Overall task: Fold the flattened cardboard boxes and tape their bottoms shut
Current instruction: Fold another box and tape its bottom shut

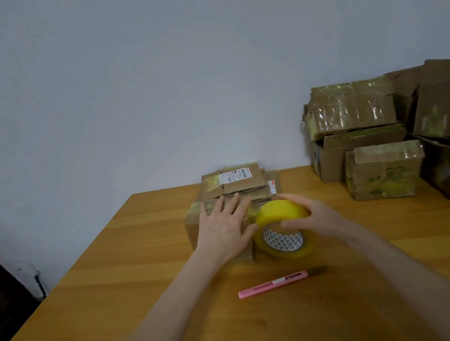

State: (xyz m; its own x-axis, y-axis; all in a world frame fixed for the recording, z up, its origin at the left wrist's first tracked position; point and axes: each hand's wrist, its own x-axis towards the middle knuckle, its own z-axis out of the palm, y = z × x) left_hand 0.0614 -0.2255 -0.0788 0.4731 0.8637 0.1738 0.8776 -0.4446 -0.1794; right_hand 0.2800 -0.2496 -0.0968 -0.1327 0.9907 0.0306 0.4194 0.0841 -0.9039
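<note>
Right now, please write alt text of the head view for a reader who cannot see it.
On a wooden table, the left hand presses flat on a box while the right hand grips a yellow tape roll beside it. A pink knife lies nearer; flat boxes lie behind, taped boxes at right.

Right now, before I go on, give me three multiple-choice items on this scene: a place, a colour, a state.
1. Where is the knife? A on the table; B on the flattened stack; C in a hand.
2. What colour is the tape roll? A blue; B yellow; C red.
3. How is the left hand? A flat on the box; B gripping the knife; C out of view.
Key: 1 A, it lies on bare wood; 2 B, its band is yellow; 3 A, it lies flat on cardboard.
</note>
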